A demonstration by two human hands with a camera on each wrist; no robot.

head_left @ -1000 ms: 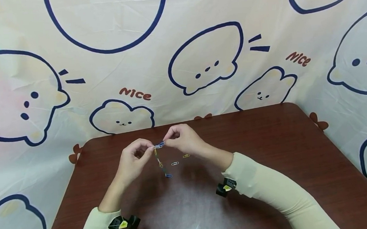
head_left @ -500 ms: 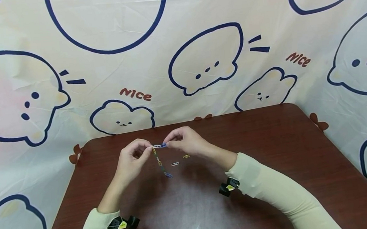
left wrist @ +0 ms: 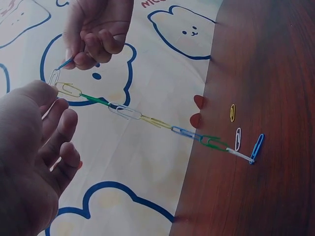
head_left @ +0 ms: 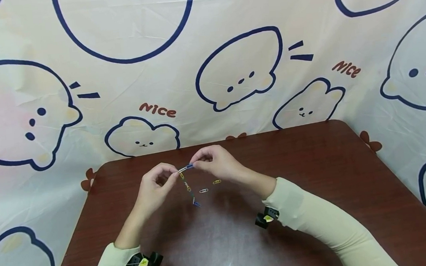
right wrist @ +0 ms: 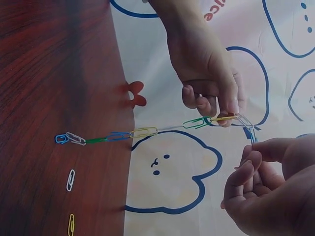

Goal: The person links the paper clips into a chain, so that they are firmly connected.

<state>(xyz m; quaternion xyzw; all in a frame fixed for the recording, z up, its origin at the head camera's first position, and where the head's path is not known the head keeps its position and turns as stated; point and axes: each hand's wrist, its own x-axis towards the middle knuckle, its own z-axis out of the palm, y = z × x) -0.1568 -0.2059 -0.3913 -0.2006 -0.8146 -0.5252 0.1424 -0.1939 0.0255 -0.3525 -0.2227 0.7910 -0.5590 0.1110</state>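
Note:
A chain of linked paper clips [left wrist: 125, 111] in white, blue, green and yellow hangs between my hands and the tabletop. Thumb and fingertips of my left hand [head_left: 154, 186] pinch the white paper clip [right wrist: 244, 121] near where it joins a yellow one. My right hand [head_left: 217, 165] pinches the blue paper clip [head_left: 189, 166] at the upper end, its far part hidden by the fingertips. Blue and white clips form a slanting line between both hands. At the chain's lower end, another blue paper clip [left wrist: 257, 146] reaches the table, below a white link.
Two loose paper clips, a white one [head_left: 203, 191] and a yellow one [head_left: 217, 182], lie on the brown table [head_left: 298, 193] right of the hanging chain. A cloth with cartoon drawings [head_left: 225, 18] stands behind the table and along its sides.
My right hand has shifted slightly right, and the blue and white clips now stretch out in line instead of overlapping. The chain's lower part has swung slightly. My left hand stays nearly still.

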